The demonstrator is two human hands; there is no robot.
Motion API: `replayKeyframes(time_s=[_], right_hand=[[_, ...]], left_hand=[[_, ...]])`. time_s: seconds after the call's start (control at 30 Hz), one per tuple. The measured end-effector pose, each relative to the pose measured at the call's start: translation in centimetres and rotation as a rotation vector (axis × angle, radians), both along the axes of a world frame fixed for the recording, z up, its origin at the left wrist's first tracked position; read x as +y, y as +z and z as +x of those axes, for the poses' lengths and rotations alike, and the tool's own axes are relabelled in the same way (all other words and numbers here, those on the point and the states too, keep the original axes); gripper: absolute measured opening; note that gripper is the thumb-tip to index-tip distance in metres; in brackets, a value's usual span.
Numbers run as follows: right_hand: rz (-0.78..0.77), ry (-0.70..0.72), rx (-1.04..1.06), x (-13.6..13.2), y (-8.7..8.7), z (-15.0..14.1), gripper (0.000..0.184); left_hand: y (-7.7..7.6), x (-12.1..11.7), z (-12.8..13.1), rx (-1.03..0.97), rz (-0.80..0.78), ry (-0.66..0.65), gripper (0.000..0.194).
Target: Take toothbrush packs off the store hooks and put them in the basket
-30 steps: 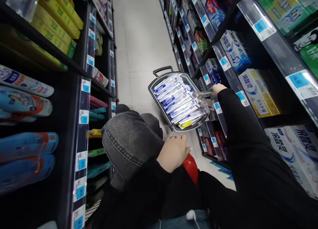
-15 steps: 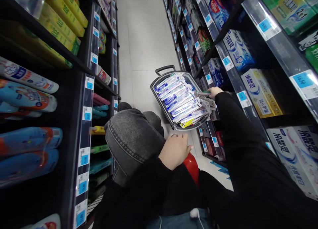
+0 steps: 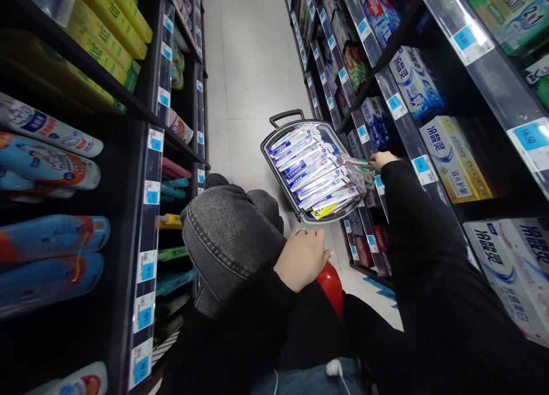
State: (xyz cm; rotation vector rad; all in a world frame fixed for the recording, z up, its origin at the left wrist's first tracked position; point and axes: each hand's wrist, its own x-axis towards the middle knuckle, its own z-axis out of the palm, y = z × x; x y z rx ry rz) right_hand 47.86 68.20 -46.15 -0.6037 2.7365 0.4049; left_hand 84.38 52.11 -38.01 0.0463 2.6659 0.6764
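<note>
Over the grey basket point(image 3: 274, 175), my right hand point(image 3: 383, 159) is closed on the end of a toothbrush pack point(image 3: 359, 164), clear with green in it. The pack lies across the basket's right side, towards the shelf. Several rows of packed toothbrushes point(image 3: 309, 166), mostly white and blue with a yellow one at the near end, fill the basket. My left hand point(image 3: 302, 259), a ring on one finger, rests palm down by my knee point(image 3: 231, 229), holding nothing. Its thumb stands apart; the fingertips are bent out of sight.
Toothpaste boxes point(image 3: 454, 160) line the right-hand shelves. Bottles point(image 3: 51, 172) and yellow packs point(image 3: 111, 26) stand on the left-hand shelves. The aisle floor point(image 3: 253, 52) runs between them. Something red and shiny point(image 3: 331, 286) shows below my left hand.
My right hand has moved a little to the right, away from the basket, and more of the green toothbrush pack shows. My left hand stays in place.
</note>
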Motion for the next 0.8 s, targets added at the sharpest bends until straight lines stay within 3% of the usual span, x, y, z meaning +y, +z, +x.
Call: replayKeyframes(time_s=[0.2, 0.43, 0.7, 0.8], right_hand=[[0.022, -0.085, 0.103, -1.8, 1.9, 2.1, 0.04], [-0.043, -0.22, 0.144, -1.2, 3.2, 3.1, 0.043], [0.039, 0.077, 0.165, -2.0, 3.4, 3.5, 0.036], [0.05, 0.102, 0.198, -1.9, 3.3, 3.8, 0.036]], left_hand=[[-0.1, 0.1, 0.0, -0.006, -0.006, 0.002, 0.029], [-0.1, 0.1, 0.1, 0.002, -0.005, 0.006, 0.029], [0.0, 0.2, 0.0, -0.003, -0.015, -0.002, 0.028], [0.0, 0.2, 0.1, -0.011, -0.017, 0.001, 0.029]])
